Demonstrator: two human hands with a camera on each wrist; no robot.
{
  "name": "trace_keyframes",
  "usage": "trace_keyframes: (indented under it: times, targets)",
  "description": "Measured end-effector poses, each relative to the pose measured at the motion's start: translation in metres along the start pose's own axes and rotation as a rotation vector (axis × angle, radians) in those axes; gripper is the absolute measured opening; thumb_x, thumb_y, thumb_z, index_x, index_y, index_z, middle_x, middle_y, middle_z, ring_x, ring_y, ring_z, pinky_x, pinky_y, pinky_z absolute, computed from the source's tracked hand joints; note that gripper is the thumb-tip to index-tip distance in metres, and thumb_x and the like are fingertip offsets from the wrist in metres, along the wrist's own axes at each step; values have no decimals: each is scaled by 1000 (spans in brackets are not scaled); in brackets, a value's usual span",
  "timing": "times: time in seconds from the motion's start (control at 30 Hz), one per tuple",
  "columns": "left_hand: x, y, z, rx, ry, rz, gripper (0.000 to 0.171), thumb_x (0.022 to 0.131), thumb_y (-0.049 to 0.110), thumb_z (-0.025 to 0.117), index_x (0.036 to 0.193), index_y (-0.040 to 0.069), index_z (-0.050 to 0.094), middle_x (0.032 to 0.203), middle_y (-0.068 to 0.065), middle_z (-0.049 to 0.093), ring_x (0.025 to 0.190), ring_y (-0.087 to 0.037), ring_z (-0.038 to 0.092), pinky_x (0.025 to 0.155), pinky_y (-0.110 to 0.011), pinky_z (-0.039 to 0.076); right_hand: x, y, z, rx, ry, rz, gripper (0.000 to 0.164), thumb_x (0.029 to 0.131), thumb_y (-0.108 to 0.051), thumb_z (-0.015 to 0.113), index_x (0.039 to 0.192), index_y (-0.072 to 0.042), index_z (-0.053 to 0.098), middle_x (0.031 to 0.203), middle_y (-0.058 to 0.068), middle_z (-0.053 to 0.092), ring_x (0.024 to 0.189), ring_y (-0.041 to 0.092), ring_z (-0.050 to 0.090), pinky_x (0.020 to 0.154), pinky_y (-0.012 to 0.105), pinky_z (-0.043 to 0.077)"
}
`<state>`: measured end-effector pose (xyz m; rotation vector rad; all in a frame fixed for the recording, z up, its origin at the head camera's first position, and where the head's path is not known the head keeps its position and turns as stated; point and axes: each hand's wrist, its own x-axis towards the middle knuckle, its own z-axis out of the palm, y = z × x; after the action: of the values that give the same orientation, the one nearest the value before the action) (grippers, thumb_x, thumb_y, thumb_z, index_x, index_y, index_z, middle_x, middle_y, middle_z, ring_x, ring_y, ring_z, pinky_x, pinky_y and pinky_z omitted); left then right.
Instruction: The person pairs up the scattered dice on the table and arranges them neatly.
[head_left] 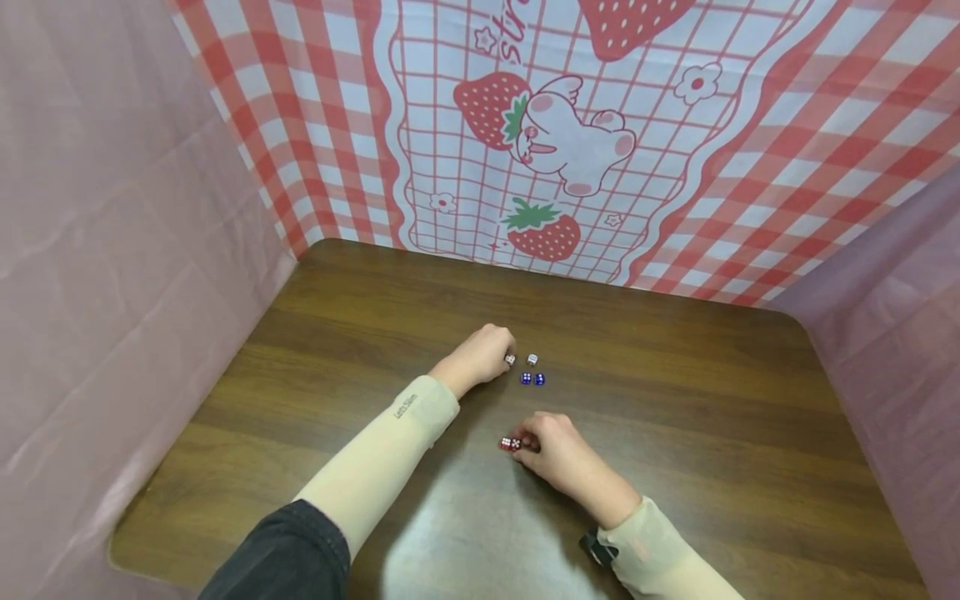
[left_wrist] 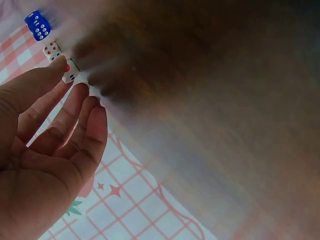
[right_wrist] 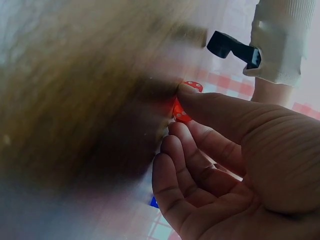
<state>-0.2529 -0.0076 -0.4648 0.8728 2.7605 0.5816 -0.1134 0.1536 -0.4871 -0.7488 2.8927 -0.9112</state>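
I see my left hand (head_left: 480,360) pinching a small white die (head_left: 510,360), my right hand (head_left: 558,450) pinching red translucent dice (head_left: 511,443) at six o'clock; two blue dice (head_left: 532,379) look sorted, I judge.

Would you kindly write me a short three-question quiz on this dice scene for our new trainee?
1. True or false: the right hand touches the red dice.
2. How many blue dice lie on the table?
3. Which die does the left hand touch? A) a blue one B) a white die C) a red one

Key: 1 true. 2 two, side by side. 3 B; a second white die lies apart, untouched.
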Motion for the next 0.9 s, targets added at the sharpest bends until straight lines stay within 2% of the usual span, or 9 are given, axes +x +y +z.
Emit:
trace_keyframes:
  times: [0.07,0.23,0.47,0.9]
  targets:
    - [0,0,0,7,-1,-2,6,89,2,74,88,7,76,88,-3,70,83,-19,64,77,-31,52,0,0,0,3,-4,2,16,74,-1,86,83,-8,74,74,-5,59,66,8,55,61,27,49]
    - [-1,-1,2,24,4,-14,18,91,3,72,75,12,70,78,1,65,76,-17,61,71,-30,50,1,-1,0,8,-9,6,16,75,-1,86,83,-7,74,75,-5,60,67,8,56,61,27,49]
    - [-3,-1,2,50,11,-6,19,89,1,71,75,13,70,78,1,65,76,-18,62,72,-31,51,1,0,0,12,-4,1,16,74,0,86,82,-7,74,74,-5,59,66,8,56,61,27,49]
    - [-17,6,5,40,-17,-26,25,84,-4,67,67,15,63,71,0,60,69,-19,58,63,-31,49,-1,0,1,27,18,-26,19,71,3,87,81,-6,73,73,-4,58,66,10,56,60,26,50]
